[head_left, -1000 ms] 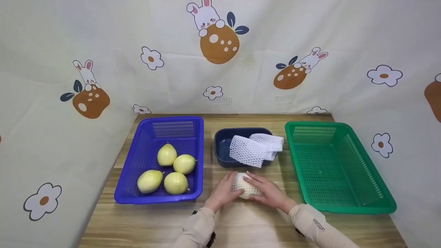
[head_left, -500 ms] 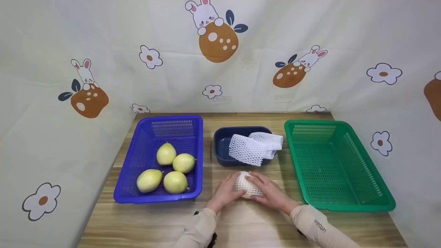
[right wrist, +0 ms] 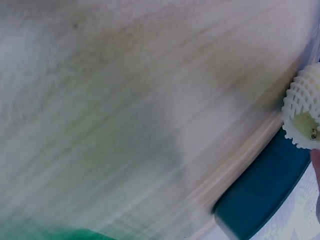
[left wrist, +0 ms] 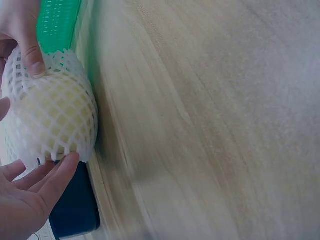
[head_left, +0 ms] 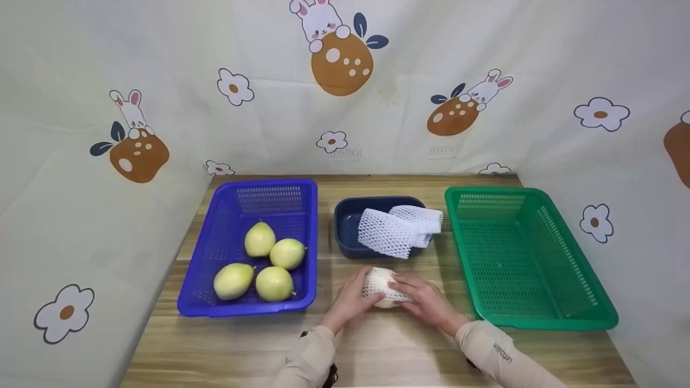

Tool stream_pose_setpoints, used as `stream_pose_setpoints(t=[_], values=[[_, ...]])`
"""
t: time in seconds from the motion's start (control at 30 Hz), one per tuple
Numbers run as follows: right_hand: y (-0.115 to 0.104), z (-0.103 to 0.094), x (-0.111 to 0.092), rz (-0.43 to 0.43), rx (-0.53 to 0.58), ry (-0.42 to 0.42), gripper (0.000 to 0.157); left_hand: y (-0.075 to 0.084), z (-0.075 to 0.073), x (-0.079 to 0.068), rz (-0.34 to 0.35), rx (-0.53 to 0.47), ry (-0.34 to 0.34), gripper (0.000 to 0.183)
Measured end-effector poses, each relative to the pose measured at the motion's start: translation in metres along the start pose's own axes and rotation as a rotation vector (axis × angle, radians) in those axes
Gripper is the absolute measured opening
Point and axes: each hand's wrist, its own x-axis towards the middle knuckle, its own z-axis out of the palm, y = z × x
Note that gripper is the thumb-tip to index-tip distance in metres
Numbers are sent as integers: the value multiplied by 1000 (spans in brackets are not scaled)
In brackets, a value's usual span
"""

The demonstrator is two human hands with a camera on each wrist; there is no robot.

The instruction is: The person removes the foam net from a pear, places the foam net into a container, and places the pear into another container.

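Observation:
A pale yellow-green pear in a white foam net sleeve (head_left: 379,282) is between both hands at the middle of the table. My left hand (head_left: 351,299) grips its left side, thumb towards the front. On the right side, my right hand (head_left: 427,303) holds the net-covered pear with fingers over the top right. The left wrist view shows the mesh (left wrist: 57,115) stretched round the fruit, with fingertips at both ends. One end of the sleeve is open in the right wrist view, where bare pear skin (right wrist: 304,122) shows; most of the right hand is out of that view.
A blue basket (head_left: 188,291) at left holds several bare pears (head_left: 275,284). Behind the hands, a dark blue tub (head_left: 345,242) has white foam nets (head_left: 385,231) hanging over its rim. A green basket (head_left: 517,258) stands at right. Patterned cloth walls surround the table.
The right hand's fingers have shifted slightly over the netted pear, lower on its right side. The left hand keeps its grip. Baskets and tub have not moved.

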Motion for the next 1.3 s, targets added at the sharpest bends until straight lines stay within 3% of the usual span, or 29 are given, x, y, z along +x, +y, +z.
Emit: stream_pose_setpoints(t=[0.13, 0.23, 0.43, 0.53, 0.67, 0.9, 1.03, 1.2, 1.3], values=[[0, 1, -1, 26, -24, 10, 49, -2, 0, 0, -43, -31, 31, 38], [-1, 1, -2, 100, -22, -65, 61, -4, 0, 0, -73, -45, 46, 26], [-2, 2, -1, 197, 30, -243, 73, -9, 0, 2, -43, -115, 31, 35], [-2, 2, -1, 181, 14, -261, 72, -12, 0, 2, -17, -149, 9, 40], [-1, -1, -1, 137, -10, -210, 67, -13, -2, 4, -9, -112, -44, 48], [2, -4, -1, 86, 25, -119, 54, -10, -1, 7, -95, -33, -145, 67], [3, -4, 0, 113, 12, -148, 61, -9, 1, 11, -119, -25, -166, 68], [4, -3, 5, 95, -26, -230, 76, -7, 1, 13, -55, -5, -156, 66], [5, 0, 8, 58, -15, -237, 73, -7, 2, 14, -22, 10, -149, 65]])
